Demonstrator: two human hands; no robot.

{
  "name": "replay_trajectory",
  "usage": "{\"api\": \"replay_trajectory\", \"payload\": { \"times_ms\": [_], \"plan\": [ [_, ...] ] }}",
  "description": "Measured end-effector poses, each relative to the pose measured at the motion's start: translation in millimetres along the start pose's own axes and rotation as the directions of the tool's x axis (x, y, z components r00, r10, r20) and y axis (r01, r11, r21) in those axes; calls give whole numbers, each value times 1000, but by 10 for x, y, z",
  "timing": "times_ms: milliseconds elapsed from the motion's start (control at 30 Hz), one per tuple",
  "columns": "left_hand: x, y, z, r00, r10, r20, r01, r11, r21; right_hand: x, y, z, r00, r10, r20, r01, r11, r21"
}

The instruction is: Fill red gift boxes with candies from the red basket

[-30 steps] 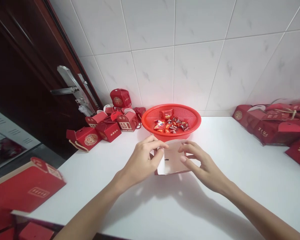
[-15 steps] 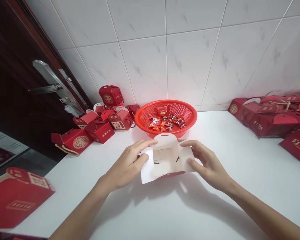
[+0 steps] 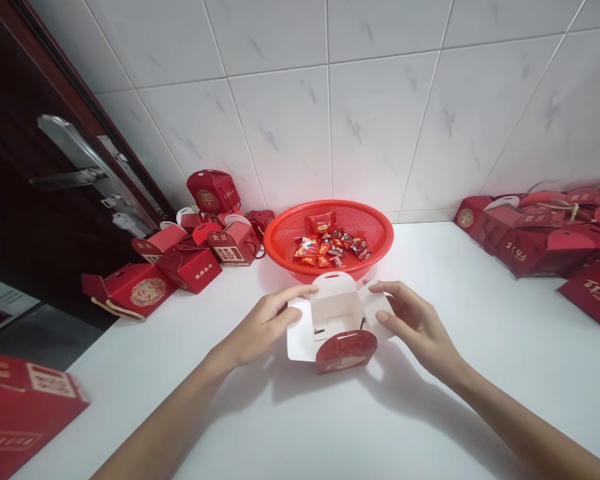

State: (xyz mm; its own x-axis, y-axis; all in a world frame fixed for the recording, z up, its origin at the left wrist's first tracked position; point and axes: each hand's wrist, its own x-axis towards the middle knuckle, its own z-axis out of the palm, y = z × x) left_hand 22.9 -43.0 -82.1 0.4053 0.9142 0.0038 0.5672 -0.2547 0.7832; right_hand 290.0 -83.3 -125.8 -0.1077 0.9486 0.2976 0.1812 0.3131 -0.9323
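Note:
A red cardboard gift box (image 3: 347,350) with a white inside stands on the white table, its top flaps spread apart. Nothing lies inside except two small dark strips, one at each side wall. My left hand (image 3: 263,320) pinches the left flap between thumb and fingers. On the other side, my right hand (image 3: 410,320) grips the right flap the same way. Just behind the box sits a red plastic basket (image 3: 280,240) with several wrapped candies (image 3: 337,248) in it.
Several closed or part-open red boxes (image 3: 193,267) are grouped at the left by the door (image 3: 10,167). More red boxes (image 3: 545,243) are heaped at the right. A larger red box (image 3: 25,413) stands at the near left. A tiled wall (image 3: 380,120) rises behind the table.
The box has tipped more upright, so its red front flap now shows. Both hands keep hold of the side flaps. The view has shifted slightly to the right.

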Motion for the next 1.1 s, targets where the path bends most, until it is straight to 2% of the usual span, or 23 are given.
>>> {"api": "replay_trajectory", "payload": {
  "times_ms": [100, 233, 300, 400, 467, 567, 667, 800, 933, 1000, 1100],
  "plan": [
    [38, 8, -24, 1000, 16, 27, -17, 999, 45, -6, 9, -1, 999, -44, -5, 44, 999, -2],
    [78, 36, -80, 985, 21, 172, -37, 995, 89, 0, 68, -24, 998, -67, -5, 67, 997, -25],
    [86, 57, -121, 974, 39, 223, -64, 992, 106, 2, 122, -41, 996, -88, -9, 88, 996, 6],
    [87, 90, -207, 968, 75, 239, -109, 985, 134, 5, 215, -54, 992, -105, -63, 110, 991, 77],
    [89, 112, -282, 966, 95, 241, -136, 977, 161, 12, 283, -39, 987, -56, -149, 70, 994, 87],
    [126, 148, -408, 974, 116, 194, -158, 963, 218, 29, 404, 42, 957, 99, -274, -75, 993, 94],
    [274, 196, -525, 987, 124, 105, -148, 949, 277, 52, 513, 169, 926, 247, -286, -200, 962, 183],
    [732, 247, -605, 986, 139, 89, -161, 923, 351, 98, 562, 270, 940, 286, -184, -253, 950, 181],
    [1405, 210, -568, 969, 98, 225, -193, 873, 448, 128, 551, 276, 942, 295, -163, -262, 945, 196],
    [1766, 162, -509, 947, 76, 314, -241, 812, 532, 127, 555, 283, 941, 297, -162, -260, 941, 216],
    [2265, 103, -371, 915, 78, 396, -350, 644, 681, 116, 573, 300, 941, 300, -159, -267, 943, 199]
  ]
}}
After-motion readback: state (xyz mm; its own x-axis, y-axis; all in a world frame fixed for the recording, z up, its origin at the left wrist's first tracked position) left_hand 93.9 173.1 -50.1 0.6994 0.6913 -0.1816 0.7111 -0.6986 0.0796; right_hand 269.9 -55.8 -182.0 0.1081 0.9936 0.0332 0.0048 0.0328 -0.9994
